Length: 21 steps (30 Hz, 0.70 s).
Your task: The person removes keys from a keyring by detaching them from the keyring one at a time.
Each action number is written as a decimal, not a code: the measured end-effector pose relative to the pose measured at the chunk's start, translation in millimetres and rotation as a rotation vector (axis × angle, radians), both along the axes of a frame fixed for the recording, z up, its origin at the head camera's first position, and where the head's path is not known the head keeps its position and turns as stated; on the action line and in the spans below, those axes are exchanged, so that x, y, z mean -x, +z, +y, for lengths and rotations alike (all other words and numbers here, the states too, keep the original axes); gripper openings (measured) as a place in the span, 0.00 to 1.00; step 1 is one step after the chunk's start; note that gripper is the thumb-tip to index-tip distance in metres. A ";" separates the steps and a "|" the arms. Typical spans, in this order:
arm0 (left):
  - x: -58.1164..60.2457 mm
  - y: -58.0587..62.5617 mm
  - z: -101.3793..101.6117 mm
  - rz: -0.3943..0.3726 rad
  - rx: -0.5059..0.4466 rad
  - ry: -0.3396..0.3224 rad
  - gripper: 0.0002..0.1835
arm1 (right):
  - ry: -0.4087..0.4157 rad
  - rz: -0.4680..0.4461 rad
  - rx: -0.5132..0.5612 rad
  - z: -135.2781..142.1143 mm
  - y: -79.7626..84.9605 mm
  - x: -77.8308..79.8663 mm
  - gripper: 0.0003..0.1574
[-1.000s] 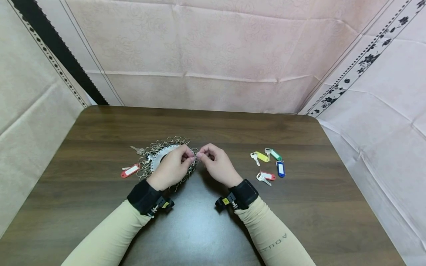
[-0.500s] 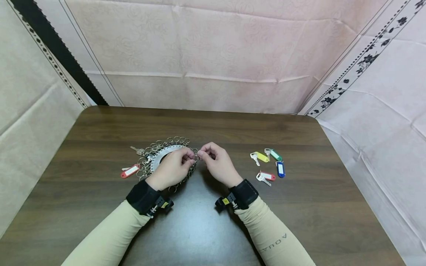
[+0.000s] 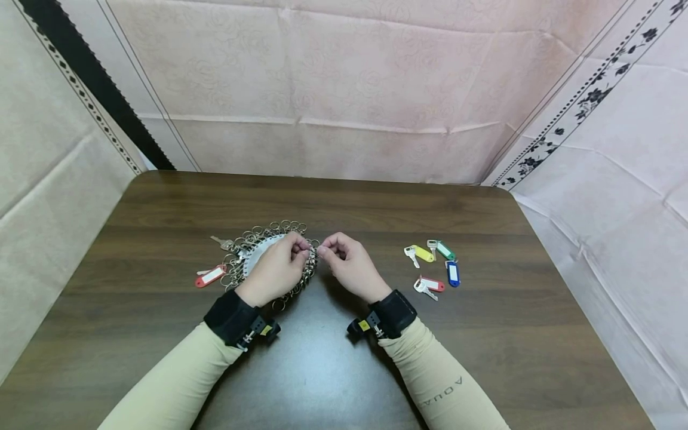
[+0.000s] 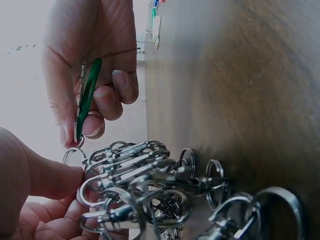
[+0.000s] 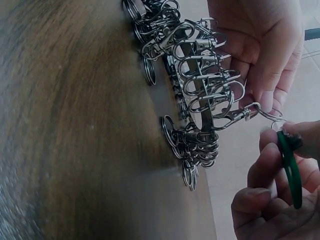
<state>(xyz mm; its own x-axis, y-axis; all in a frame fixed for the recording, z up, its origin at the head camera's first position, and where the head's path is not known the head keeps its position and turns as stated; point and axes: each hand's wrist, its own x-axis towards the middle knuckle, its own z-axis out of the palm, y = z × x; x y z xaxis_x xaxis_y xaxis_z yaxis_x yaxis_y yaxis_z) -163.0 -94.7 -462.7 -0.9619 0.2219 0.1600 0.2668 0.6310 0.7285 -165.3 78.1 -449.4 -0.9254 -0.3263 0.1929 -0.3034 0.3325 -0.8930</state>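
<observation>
My left hand (image 3: 275, 270) lies over a round key holder (image 3: 249, 263), a pale disc edged with many snap hooks and split rings. Its thumb and fingers pinch a split ring (image 4: 75, 156) on one hook, as the left wrist view shows. Opposite it, at the holder's right edge, my right hand (image 3: 352, 266) pinches a green key tag (image 5: 291, 172) with a metal key (image 4: 78, 107) beside it. The tag's small ring (image 5: 276, 125) meets the split ring between both hands; whether it is threaded on, I cannot tell. In the head view the fingers hide the green tag.
On the holder's left side hang a silver key (image 3: 223, 243) and a red key tag (image 3: 209, 276). To the right on the brown table (image 3: 510, 346) lie keys with a yellow tag (image 3: 424, 254), a green tag (image 3: 445, 251), a blue tag (image 3: 454, 273) and a red tag (image 3: 433, 285).
My left fingers have shifted slightly to the left and away from my right fingertips. My right hand has hardly moved, and the loose keys lie as before.
</observation>
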 end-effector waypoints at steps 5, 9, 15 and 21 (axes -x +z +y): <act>-0.2 0.1 0.2 0.007 -0.011 0.002 0.04 | 0.005 -0.004 -0.009 0.5 -1.5 0.6 0.07; -0.3 0.5 -0.3 0.008 -0.019 -0.006 0.04 | -0.004 0.007 -0.008 0.1 -2.4 0.8 0.07; -0.8 0.8 -0.7 0.015 -0.025 -0.036 0.02 | -0.015 0.026 0.005 -0.2 -2.1 1.2 0.07; -1.5 0.7 0.1 0.013 -0.012 -0.059 0.02 | -0.017 0.026 0.004 0.4 -3.1 1.8 0.07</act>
<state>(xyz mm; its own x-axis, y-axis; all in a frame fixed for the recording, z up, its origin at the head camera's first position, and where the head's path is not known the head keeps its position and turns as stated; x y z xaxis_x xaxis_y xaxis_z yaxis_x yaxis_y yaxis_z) -161.5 -94.6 -462.0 -0.9451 0.2759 0.1752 0.3124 0.6052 0.7322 -167.1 78.6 -452.5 -0.9254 -0.3100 0.2182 -0.3210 0.3346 -0.8860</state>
